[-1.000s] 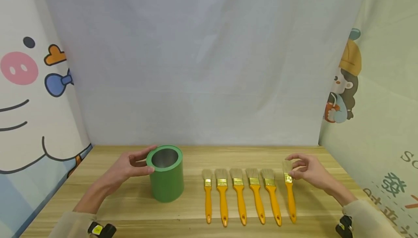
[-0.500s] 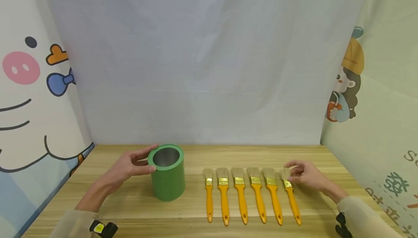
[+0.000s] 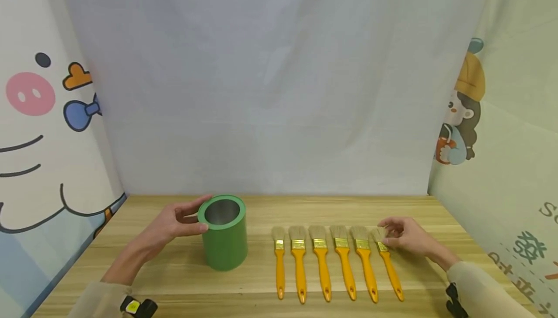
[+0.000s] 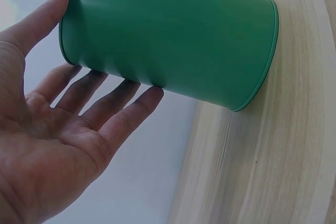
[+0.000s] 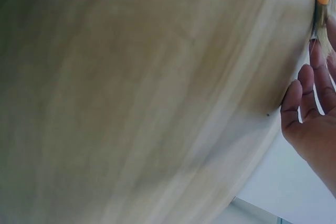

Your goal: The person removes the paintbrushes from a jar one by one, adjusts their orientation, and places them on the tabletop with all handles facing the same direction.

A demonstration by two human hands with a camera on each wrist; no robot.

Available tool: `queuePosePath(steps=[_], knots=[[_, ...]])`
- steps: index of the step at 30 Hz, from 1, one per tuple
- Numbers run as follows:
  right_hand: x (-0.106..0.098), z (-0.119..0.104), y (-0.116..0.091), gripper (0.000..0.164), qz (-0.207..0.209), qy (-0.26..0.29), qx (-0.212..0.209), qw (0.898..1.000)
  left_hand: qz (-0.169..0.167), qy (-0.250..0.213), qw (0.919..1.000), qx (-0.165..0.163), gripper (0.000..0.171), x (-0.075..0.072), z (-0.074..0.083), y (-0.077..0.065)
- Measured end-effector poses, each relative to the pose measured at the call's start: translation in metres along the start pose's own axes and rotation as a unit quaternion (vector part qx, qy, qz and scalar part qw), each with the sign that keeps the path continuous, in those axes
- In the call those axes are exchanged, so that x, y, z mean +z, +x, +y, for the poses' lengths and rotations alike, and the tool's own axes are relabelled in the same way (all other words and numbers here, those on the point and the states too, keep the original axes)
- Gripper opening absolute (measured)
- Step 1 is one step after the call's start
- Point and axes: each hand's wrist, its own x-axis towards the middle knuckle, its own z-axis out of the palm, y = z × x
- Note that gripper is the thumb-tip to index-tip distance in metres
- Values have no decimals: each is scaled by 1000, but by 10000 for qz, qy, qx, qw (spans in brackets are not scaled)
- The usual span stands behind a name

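Note:
My left hand (image 3: 172,223) holds the upper left side of an upright green can (image 3: 224,247), thumb near its rim. In the left wrist view the fingertips (image 4: 153,94) touch the can's smooth wall (image 4: 173,30). At the right end of a row of paintbrushes, my right hand (image 3: 407,235) pinches the rightmost paintbrush (image 3: 392,274) near its bristles and metal band. That brush lies on the table, tilted, its yellow handle towards me. Only part of it shows beside my fingers in the right wrist view.
Several similar paintbrushes (image 3: 322,269) with yellow handles lie side by side between the can and my right hand, bristles facing away. They rest on a wooden table (image 3: 174,284). A pale cloth (image 3: 270,90) hangs behind it, with printed cloths on both sides.
My right hand has shifted the rightmost paintbrush's bristle end left, towards the row, while its handle end has swung right. My left hand has stayed on the can.

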Motion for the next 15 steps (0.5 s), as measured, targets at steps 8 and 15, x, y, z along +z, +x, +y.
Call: queuePosePath(steps=[8,15], knots=[[0,1,1,40,3,-60,-121,9999,37,-65,9999,-70,78,-1,-1,1],[2,-16,-6,52,451,-392,232,9979,41,-134,9999,-74,79,0,-1,2]])
